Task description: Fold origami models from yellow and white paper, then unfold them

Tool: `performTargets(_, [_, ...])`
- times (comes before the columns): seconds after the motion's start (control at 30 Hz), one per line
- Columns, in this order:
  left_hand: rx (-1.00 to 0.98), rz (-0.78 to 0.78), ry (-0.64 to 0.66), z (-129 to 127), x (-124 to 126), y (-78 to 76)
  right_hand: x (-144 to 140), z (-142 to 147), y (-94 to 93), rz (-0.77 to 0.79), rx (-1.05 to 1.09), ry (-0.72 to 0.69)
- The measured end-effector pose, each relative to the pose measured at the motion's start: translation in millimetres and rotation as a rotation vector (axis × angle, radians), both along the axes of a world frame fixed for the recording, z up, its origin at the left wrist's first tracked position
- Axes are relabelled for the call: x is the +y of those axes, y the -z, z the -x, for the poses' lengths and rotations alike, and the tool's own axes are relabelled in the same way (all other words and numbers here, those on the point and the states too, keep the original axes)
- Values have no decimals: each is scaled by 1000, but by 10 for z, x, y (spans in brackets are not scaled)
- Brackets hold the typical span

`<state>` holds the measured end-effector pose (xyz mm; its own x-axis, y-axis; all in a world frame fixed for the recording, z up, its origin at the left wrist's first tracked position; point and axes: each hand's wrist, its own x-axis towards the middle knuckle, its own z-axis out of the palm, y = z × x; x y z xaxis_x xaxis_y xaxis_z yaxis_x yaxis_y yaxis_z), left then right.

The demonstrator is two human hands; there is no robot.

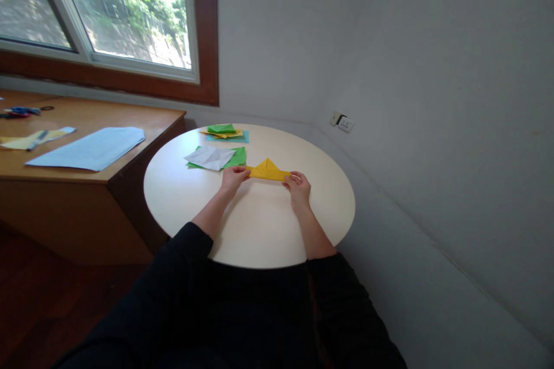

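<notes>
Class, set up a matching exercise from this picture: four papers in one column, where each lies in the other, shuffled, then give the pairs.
1. yellow paper
2. white sheet
3. light blue sheet
4. far stack

A. on the wooden desk
B. at the round table's far edge
C. between the left hand and right hand
D. on a green sheet

Pairs: 1-C, 2-D, 3-A, 4-B

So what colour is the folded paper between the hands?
Yellow folded paper, clearest in the head view.
</notes>
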<state>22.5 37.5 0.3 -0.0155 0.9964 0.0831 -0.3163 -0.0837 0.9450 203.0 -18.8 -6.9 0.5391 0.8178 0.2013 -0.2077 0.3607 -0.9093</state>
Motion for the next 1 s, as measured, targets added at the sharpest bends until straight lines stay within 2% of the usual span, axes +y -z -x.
performTargets(0.23, [-23,-55,-17,-13,-30,-39,22,6,14,-12,-46,20])
performTargets(0.67, [-92,-16,-36,-19,-12,-33,65,6,68,15,-88,-131])
performTargets(0.9, [120,-56,52,9,-44,-27,70,-12,73,27,-100,-47])
performTargets(1.0, [143,-76,69,5,-63,-33,69,-17,68,23,-92,-16])
